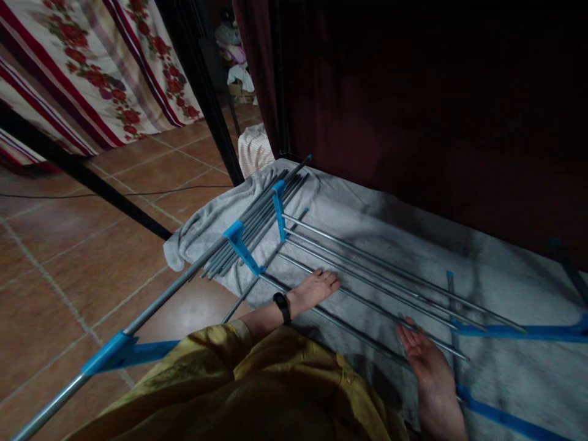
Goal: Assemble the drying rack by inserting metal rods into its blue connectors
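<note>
I am touching smooth, dully shining metal rods (376, 275) fitted with matt plastic brackets (235, 233) over fuzzy matt cloth (349, 208), while smooth floor tiles (114, 263) are gleaming softly.

- Curtain (114, 73) at upper left, pale, with red roses and dark red stripes, its hem near the floor.
- Floor (41, 269) of orange-brown tiles with paler joints.
- Two black poles, one slanting down beside the roses (204, 98), the other crossing at far left (82, 170).
- Thin dark cable (193, 188) running across the tiles.
- Pile (236, 55) of clothes behind, dim.
- Striped pale cloth (255, 150) just beside the blanket.
- Grey blanket (358, 208), rumpled at its left end.
- Dark maroon drape (413, 122) behind it.
</note>
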A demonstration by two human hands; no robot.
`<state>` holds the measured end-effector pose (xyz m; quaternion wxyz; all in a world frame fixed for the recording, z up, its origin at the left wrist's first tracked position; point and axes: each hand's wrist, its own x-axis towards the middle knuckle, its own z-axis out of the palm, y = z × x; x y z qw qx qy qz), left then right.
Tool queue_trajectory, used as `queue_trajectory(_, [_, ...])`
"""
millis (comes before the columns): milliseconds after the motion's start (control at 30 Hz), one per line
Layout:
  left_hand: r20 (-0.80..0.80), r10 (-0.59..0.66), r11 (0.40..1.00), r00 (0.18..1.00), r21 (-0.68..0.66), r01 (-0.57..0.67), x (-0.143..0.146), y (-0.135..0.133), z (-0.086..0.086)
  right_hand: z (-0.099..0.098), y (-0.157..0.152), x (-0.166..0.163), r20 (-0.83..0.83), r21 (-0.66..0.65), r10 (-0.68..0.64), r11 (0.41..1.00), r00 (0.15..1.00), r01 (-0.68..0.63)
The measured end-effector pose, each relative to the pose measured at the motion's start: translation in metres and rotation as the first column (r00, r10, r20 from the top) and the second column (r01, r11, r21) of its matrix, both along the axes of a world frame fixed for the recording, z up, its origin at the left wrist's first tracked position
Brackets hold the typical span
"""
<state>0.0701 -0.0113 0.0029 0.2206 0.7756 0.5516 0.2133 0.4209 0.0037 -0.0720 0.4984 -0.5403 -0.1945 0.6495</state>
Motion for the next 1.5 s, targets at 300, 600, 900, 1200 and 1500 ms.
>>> queue_trajectory(300, [0.013, 0.030, 1.000, 0.999, -0.003, -0.030, -0.001, 0.000, -0.002, 0.006, 0.003, -0.004, 0.014, -0.087, -0.097, 0.991, 0.995, 0.098])
queue_trajectory(600, [0.343, 0.128, 0.989, 0.931, 0.022, -0.144, -0.004, 0.001, -0.008, 0.015, 0.003, -0.015, -0.041, -0.099, -0.155, 0.984, 0.987, 0.150])
queue_trajectory(900, [-0.077, 0.052, 0.997, 0.996, 0.060, -0.047, -0.015, 0.006, -0.007, 0.038, -0.005, -0.036, -0.203, -0.070, -0.246, 0.969, 0.948, 0.237])
queue_trajectory(1200, [-0.387, -0.062, 0.977, 0.920, 0.165, 0.136, -0.030, 0.013, -0.018, 0.030, -0.001, -0.045, -0.310, 0.000, -0.273, 0.958, 0.911, 0.287])
queue_trajectory(1500, [-0.384, -0.078, 0.971, 0.920, 0.181, 0.157, -0.031, 0.018, -0.015, 0.030, -0.002, -0.050, -0.327, 0.013, -0.280, 0.954, 0.903, 0.300])
